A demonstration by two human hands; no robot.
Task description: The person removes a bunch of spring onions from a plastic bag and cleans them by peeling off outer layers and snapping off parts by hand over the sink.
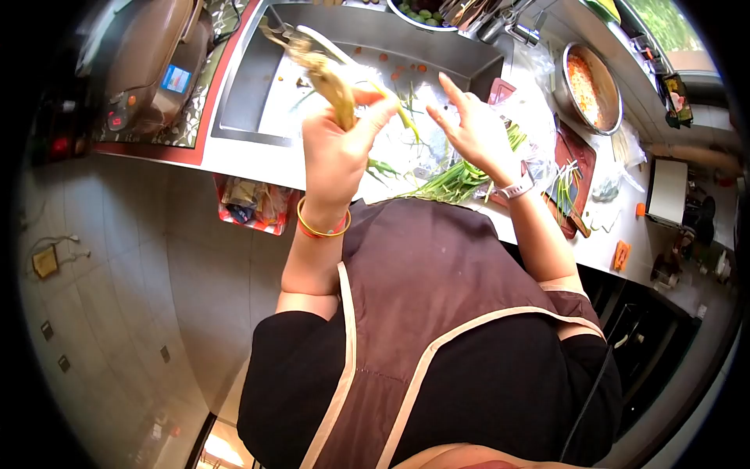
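Note:
My left hand (336, 144) is raised over the front of the sink, its fingers pinched on a scallion. Withered, yellow-brown leaves (322, 74) stick up out of that grip. The scallion's pale stalk (332, 48) and green end pass beside the fingers. To the right, my right hand (478, 141) is open, with its fingers spread and nothing in them. Below it, a loose pile of green scallions (457, 180) lies at the counter's front edge, against my apron (426, 266).
The steel sink (254, 86) has orange bits in it. On the right are a bowl of chopped orange food (582, 90), a dark red cutting board (576, 148) with cut greens, and plastic bags (531, 117). A brown appliance (152, 62) stands left; a red-and-white bin (254, 207) hangs below.

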